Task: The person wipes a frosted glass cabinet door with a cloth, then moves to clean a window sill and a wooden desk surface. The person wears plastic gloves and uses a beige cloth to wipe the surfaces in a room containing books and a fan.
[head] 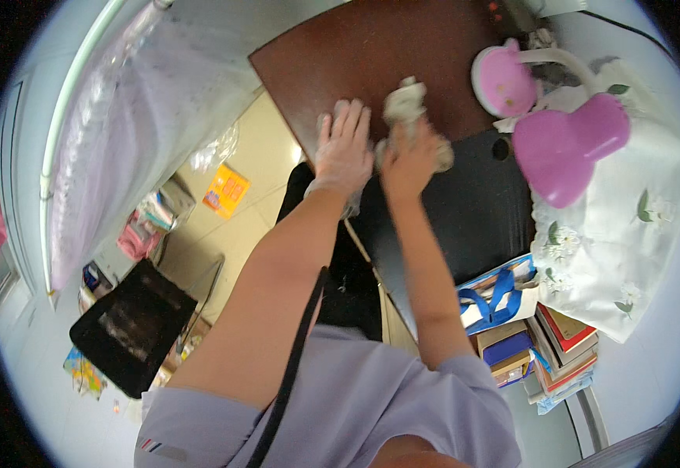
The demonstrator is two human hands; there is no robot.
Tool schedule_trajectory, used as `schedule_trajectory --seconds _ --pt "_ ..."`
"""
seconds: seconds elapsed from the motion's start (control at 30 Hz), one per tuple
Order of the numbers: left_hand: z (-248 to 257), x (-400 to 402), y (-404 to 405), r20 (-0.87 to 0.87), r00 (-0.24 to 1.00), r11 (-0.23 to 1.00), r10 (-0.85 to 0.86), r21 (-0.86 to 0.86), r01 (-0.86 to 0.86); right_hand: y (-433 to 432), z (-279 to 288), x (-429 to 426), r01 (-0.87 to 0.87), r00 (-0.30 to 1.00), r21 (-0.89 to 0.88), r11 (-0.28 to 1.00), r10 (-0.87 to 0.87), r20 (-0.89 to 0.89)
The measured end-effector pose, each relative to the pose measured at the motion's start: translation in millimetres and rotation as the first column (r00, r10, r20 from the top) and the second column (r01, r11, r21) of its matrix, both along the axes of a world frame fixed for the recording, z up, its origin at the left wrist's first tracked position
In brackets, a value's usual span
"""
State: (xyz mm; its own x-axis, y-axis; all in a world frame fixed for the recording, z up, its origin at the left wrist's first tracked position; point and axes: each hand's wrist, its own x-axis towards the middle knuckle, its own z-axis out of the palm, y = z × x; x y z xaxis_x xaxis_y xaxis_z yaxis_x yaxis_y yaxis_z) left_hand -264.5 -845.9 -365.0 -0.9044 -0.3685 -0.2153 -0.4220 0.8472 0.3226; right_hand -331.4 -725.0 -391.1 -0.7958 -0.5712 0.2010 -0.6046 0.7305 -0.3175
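My right hand (411, 161) presses a crumpled whitish cloth (405, 102) onto the table, where the dark red-brown tabletop (340, 55) meets a black surface (463, 193). The cloth shows beyond and on both sides of the fingers, and the hand is slightly blurred. To its left, my left hand (344, 143) lies with extended fingers near the table's left edge. Thin clear plastic, seemingly a disposable glove, wraps the left hand and bunches at the wrist. Whether anything lies beneath the left palm is hidden.
A pink desk lamp (556, 155) stands at the right beside a white flowered cloth (609, 234). Below are a bag with blue ribbon (495, 301) and stacked books (568, 345). A black chair (135, 327) stands left; an orange packet (226, 192) lies on the floor.
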Motion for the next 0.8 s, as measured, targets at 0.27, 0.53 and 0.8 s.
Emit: schedule_trajectory --seconds 0.27,0.53,0.8 --pt "4 -8 -31 0.087 0.996 0.987 -0.011 -0.157 0.025 11 7 60 -0.113 0.974 -0.087 0.990 0.128 0.188" --pt "-49 -41 -170 -0.263 0.884 0.843 0.386 -0.289 -0.454 -39 3 -100 -0.388 0.919 0.001 0.922 0.387 0.080" --pt "-48 -36 -182 -0.427 0.614 0.745 0.664 0.313 -0.589 -139 -6 -107 -0.085 0.996 -0.079 0.993 0.087 0.029"
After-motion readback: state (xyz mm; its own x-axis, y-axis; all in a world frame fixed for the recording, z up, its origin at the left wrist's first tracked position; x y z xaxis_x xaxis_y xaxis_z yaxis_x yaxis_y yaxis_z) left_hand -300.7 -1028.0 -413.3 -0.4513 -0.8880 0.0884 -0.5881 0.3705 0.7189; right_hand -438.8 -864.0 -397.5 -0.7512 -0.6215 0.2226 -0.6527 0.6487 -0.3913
